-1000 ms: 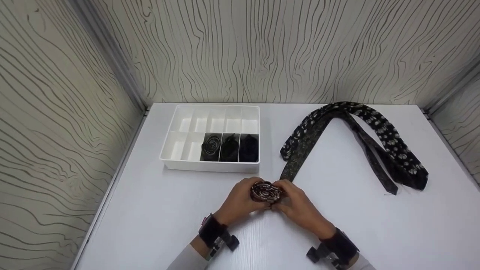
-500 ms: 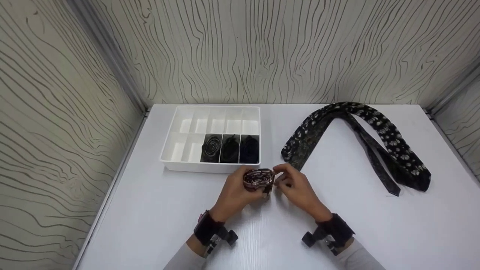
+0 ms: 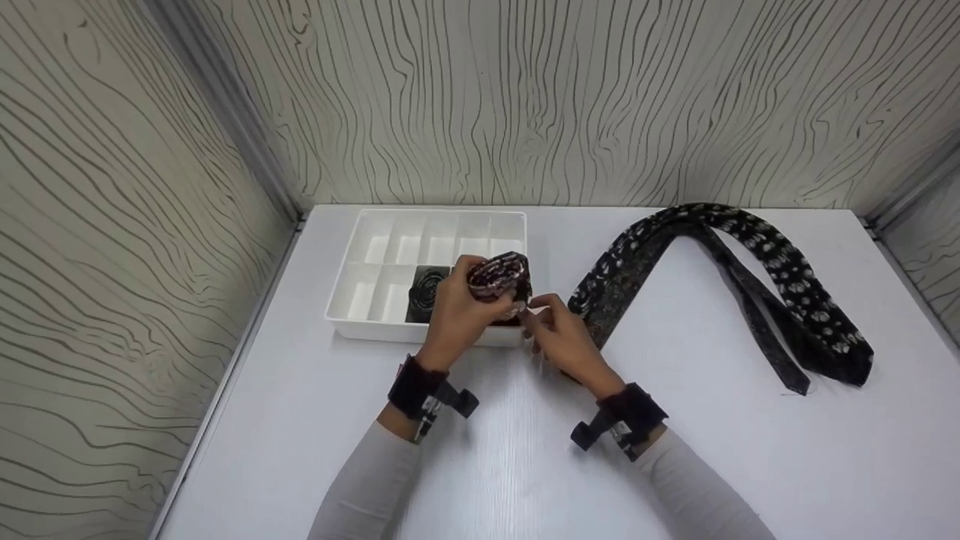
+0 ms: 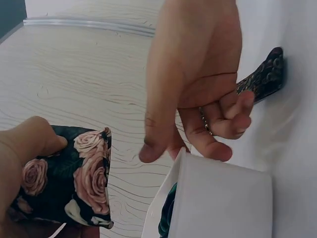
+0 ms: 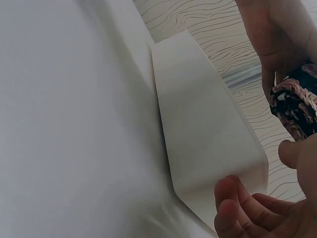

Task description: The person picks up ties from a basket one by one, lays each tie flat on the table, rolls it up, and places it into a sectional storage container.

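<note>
From where I stand, the white box (image 3: pixel 375 331) sits toward the back left of the white tabletop (image 3: pixel 247 450), its rear rim close to the table's back edge and the wood-patterned back panel (image 3: pixel 525 105). A strip of tabletop separates the box's right wall from two ties laid in a broad arch: a black tie with pale flowers (image 3: pixel 787 274) and a darker patterned tie (image 3: pixel 621 307) alongside it. The top of the arch reaches the back edge, and one leg runs down to just behind the right hand (image 3: pixel 562 336). More tabletop stretches from the box's front wall toward the person.

The left hand (image 3: pixel 459 307) grips a rolled tie (image 3: pixel 499 276), dark with pink roses, holding it above the box's near right corner, apart from the rim. The right hand is at that same corner, fingers loosely bent, thumb spread away, holding nothing; whether its fingertips touch the box, I cannot tell. A ring (image 4: pixel 204 119) circles one finger.

The box has two rows of compartments. In the near row, a dark coiled roll (image 3: pixel 427 291) fills the middle one; the compartments right of it are mostly hidden by the left hand and the rolled tie.
</note>
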`<state>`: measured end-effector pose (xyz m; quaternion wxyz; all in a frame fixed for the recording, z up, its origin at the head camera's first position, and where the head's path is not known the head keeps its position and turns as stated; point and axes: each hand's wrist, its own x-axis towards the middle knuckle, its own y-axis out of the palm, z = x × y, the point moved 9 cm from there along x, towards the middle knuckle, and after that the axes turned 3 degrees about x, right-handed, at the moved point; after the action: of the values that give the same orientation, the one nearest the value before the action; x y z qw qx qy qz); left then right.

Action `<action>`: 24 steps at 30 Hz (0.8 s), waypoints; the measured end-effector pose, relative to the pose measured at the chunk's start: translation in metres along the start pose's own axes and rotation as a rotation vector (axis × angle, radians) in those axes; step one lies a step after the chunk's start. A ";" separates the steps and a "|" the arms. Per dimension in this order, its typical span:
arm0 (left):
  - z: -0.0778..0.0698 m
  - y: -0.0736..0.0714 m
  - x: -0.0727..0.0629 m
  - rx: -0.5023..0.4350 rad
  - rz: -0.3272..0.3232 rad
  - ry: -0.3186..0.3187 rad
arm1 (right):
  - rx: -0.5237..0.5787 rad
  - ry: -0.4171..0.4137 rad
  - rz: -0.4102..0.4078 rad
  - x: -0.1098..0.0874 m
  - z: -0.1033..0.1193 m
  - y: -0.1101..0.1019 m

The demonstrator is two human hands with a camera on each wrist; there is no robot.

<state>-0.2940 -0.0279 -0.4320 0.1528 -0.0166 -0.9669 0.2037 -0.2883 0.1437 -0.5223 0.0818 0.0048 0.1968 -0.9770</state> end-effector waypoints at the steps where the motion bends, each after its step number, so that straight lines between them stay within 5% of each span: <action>1: 0.002 0.001 0.005 0.002 -0.003 -0.008 | -0.004 0.004 -0.001 0.002 0.000 0.000; 7: 0.017 0.009 0.036 -0.016 -0.006 -0.098 | -0.015 0.029 -0.020 0.009 -0.005 0.000; 14: 0.028 0.006 0.069 0.020 -0.096 -0.186 | 0.011 0.050 -0.003 0.011 -0.008 0.003; 24: 0.052 0.013 0.094 0.007 -0.161 -0.314 | 0.058 0.030 0.032 0.012 -0.005 0.009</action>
<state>-0.3998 -0.0278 -0.4556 0.0159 0.0936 -0.9763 0.1943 -0.2992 0.1358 -0.5309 0.0942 0.0247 0.1696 -0.9807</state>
